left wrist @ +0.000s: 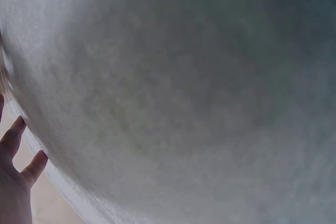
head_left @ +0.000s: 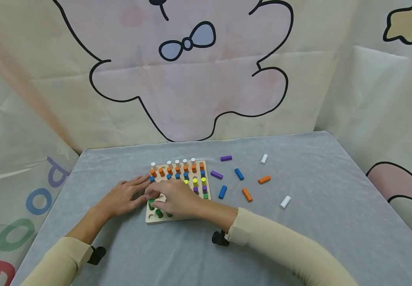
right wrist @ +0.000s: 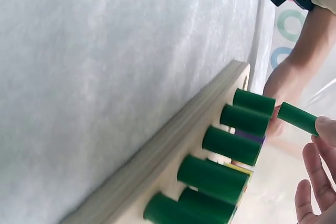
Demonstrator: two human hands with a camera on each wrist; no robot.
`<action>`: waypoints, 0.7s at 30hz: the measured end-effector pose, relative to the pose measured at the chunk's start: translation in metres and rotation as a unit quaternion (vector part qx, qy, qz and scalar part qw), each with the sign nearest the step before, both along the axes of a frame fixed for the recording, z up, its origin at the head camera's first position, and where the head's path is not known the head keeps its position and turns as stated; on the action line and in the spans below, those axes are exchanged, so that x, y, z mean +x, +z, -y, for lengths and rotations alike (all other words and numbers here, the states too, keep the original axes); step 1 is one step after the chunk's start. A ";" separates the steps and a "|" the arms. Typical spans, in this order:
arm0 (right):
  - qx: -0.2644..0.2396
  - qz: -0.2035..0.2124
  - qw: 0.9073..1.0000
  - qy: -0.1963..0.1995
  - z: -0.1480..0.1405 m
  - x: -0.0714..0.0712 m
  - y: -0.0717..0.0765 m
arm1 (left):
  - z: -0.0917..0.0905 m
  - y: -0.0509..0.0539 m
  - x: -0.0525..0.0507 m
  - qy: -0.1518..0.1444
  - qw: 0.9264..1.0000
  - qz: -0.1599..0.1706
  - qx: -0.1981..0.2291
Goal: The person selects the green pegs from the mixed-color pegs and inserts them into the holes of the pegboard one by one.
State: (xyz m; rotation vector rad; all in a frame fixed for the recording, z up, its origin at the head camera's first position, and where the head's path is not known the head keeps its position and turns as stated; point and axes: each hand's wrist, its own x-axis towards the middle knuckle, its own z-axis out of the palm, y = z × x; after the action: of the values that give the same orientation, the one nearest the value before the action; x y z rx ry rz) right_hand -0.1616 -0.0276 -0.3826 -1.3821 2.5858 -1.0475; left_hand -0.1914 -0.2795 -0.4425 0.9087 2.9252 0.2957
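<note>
A wooden pegboard (head_left: 153, 221) lies on the cloth, with rows of white, orange, blue, yellow, purple and green pegs standing in it. My right hand (head_left: 178, 198) is over the board's left part, hiding much of its middle. Between thumb and fingertips it pinches a green peg (right wrist: 297, 116), which the right wrist view shows apart from the row of green pegs (right wrist: 226, 145). My left hand (head_left: 121, 198) rests at the board's left edge, fingers extended; its fingers (left wrist: 35, 167) also show in the left wrist view. An unfilled hole (head_left: 150, 217) shows at the near left corner.
Loose pegs lie right of the board: purple ones (head_left: 226, 158), blue ones (head_left: 239, 174), orange ones (head_left: 264, 180) and white ones (head_left: 285, 201). Grey cloth (head_left: 320, 238) covers the table. A printed curtain (head_left: 198, 87) stands behind its far edge.
</note>
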 end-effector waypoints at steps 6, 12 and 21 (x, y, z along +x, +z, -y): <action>0.019 -0.014 1.000 0.002 0.007 0.001 -0.009 | 0.000 -0.001 0.000 0.001 1.000 -0.004 -0.003; 0.034 -0.012 0.999 0.013 0.014 0.002 -0.016 | 0.001 -0.001 -0.001 0.007 1.000 -0.002 -0.010; 0.039 -0.001 0.999 0.022 0.018 0.003 -0.023 | 0.003 -0.002 -0.002 -0.005 1.000 0.001 -0.011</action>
State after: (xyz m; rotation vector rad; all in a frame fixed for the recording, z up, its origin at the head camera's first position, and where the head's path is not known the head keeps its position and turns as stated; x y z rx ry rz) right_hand -0.1581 -0.0460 -0.4061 -1.4175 2.5555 -0.9303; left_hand -0.1934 -0.2820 -0.4441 0.9195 2.9149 0.2638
